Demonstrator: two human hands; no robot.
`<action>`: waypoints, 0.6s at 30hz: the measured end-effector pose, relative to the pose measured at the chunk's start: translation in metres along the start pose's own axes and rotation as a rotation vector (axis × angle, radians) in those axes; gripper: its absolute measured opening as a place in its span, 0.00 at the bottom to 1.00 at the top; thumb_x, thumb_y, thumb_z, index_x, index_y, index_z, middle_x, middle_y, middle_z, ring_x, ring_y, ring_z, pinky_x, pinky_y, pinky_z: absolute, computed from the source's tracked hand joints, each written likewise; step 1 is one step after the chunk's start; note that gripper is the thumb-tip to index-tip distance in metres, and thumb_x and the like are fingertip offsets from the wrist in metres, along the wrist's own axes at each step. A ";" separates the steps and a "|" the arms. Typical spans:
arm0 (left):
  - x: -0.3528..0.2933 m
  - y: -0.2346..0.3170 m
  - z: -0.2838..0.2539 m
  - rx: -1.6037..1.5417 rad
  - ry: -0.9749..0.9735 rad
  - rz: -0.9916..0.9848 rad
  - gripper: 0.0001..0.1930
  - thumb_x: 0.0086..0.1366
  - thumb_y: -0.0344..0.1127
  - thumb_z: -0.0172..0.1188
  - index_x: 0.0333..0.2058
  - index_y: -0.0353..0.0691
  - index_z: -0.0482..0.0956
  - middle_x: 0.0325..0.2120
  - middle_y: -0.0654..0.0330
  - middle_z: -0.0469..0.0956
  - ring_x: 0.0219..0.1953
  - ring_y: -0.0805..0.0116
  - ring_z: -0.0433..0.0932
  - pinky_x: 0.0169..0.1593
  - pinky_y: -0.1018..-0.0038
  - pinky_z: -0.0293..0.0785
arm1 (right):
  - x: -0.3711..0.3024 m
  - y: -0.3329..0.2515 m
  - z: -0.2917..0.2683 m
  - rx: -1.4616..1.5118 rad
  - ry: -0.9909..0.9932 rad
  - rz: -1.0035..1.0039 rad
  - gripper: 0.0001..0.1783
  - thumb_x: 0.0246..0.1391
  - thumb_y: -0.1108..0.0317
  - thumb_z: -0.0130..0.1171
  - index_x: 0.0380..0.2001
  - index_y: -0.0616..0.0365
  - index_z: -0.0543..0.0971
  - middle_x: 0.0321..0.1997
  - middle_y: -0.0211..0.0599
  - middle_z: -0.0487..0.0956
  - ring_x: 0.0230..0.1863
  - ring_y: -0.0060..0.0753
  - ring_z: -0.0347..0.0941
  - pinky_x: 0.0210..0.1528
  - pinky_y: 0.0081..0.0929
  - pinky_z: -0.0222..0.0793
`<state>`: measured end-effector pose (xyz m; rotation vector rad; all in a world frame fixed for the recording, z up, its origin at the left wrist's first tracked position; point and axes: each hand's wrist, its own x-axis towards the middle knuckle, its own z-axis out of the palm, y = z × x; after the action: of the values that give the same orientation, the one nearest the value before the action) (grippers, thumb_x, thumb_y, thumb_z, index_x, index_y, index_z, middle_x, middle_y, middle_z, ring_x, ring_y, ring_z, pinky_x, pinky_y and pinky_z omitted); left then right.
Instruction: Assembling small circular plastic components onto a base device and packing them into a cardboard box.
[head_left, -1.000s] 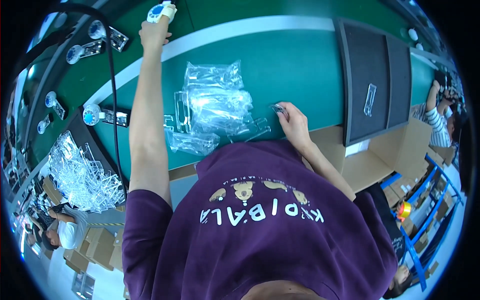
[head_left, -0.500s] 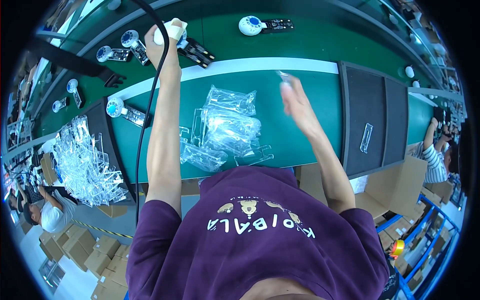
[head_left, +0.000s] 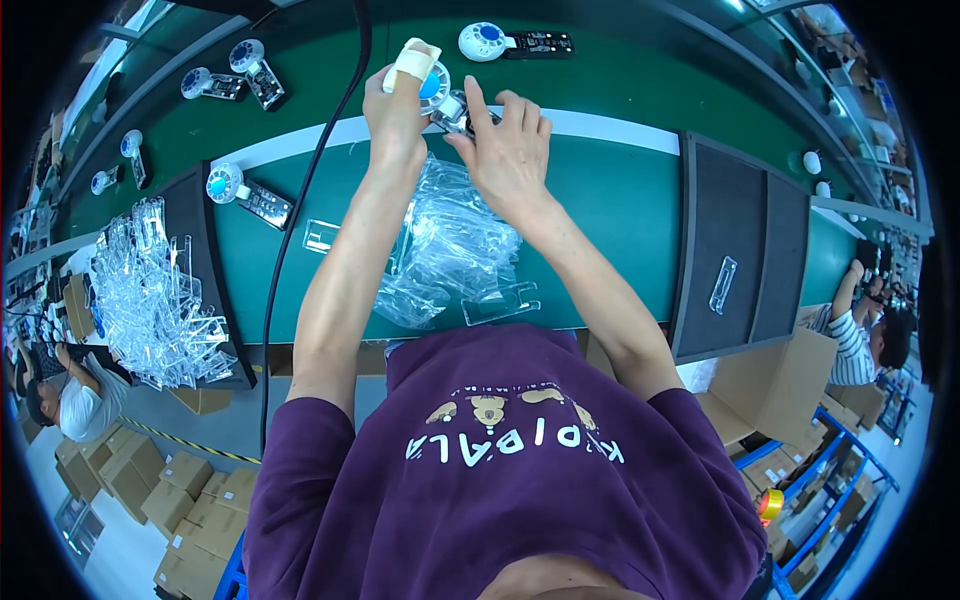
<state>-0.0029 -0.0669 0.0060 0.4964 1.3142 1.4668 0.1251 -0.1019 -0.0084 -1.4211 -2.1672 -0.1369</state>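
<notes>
Above the far edge of the near work surface, my left hand (head_left: pixel 393 122) is closed around a white round-headed device (head_left: pixel 437 84) with a blue centre. A pale yellowish wrap (head_left: pixel 415 63) covers my left thumb. My right hand (head_left: pixel 512 155) grips the device's dark circuit-board end (head_left: pixel 457 112) between thumb and index finger, its other fingers bent and slightly apart. Something clear shows on the board near that thumb, partly hidden by my fingers. Below both hands lies a heap of clear plastic pieces and bags (head_left: pixel 458 235), with a clear frame-like piece (head_left: pixel 505 304) at its near edge.
Similar devices lie at the far side (head_left: pixel 485 42) and left (head_left: pixel 224 184). A dark tray (head_left: pixel 160 250) at left holds many clear pieces (head_left: pixel 160 310). One clear piece (head_left: pixel 723 285) lies in the dark tray (head_left: pixel 712 200) at right. A black cable (head_left: pixel 318 150) hangs across the left side.
My left hand has moved right with the device. My right hand, which held a small clear piece, has come left to the device's board end.
</notes>
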 end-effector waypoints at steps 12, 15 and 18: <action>-0.033 -0.028 -0.004 -0.275 -0.317 0.001 0.20 0.61 0.39 0.55 0.47 0.34 0.66 0.39 0.57 0.73 0.39 0.71 0.74 0.41 0.75 0.70 | 0.003 0.018 -0.033 0.434 -0.186 0.001 0.30 0.50 0.54 0.56 0.56 0.48 0.65 0.36 0.42 0.71 0.33 0.37 0.68 0.36 0.33 0.66; -0.040 -0.020 -0.002 -0.192 -0.301 0.046 0.17 0.61 0.37 0.55 0.46 0.34 0.68 0.38 0.57 0.75 0.41 0.70 0.74 0.42 0.76 0.70 | 0.001 0.016 -0.018 0.747 -0.108 0.316 0.25 0.54 0.53 0.50 0.50 0.56 0.68 0.35 0.40 0.72 0.31 0.33 0.68 0.34 0.31 0.66; -0.052 -0.012 0.005 -0.189 -0.305 0.096 0.17 0.60 0.36 0.56 0.45 0.33 0.69 0.37 0.56 0.76 0.42 0.70 0.74 0.44 0.77 0.70 | 0.000 0.015 0.002 1.268 0.041 1.018 0.25 0.58 0.51 0.43 0.42 0.64 0.73 0.31 0.37 0.73 0.28 0.28 0.68 0.32 0.29 0.66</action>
<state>0.0249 -0.1125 0.0138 0.6374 0.9136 1.5086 0.1374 -0.0945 -0.0135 -1.3757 -0.8060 1.2785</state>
